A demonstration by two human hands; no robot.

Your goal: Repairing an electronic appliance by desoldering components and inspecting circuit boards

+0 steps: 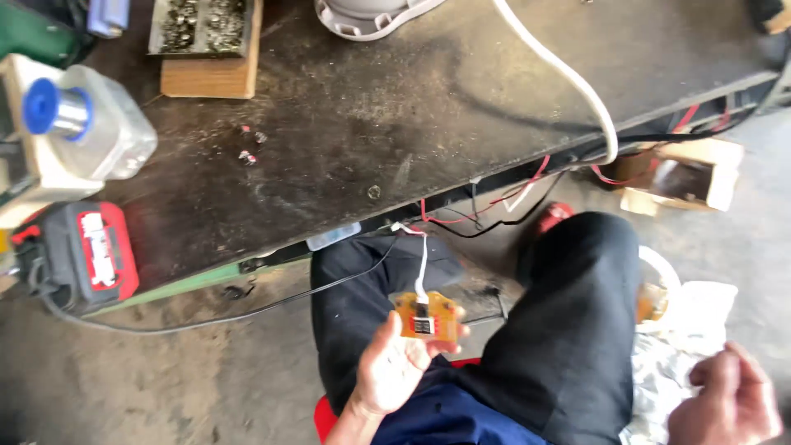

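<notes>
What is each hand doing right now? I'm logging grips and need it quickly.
Left hand: closed on a small orange circuit board with a white wire.
Right hand: loosely curled, holding nothing visible.

Black trousers, a blue shirt, bare hands (pixel 391 371).

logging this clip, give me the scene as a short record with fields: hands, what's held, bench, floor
left hand: left hand grips a small orange circuit board over the lap
board lead: white wire runs up to the bench edge
right hand: right hand loosely curled, holds nothing, beside the knee
bench: dark workbench with solder spool, red battery pack, wooden block
floor: cardboard box
</notes>
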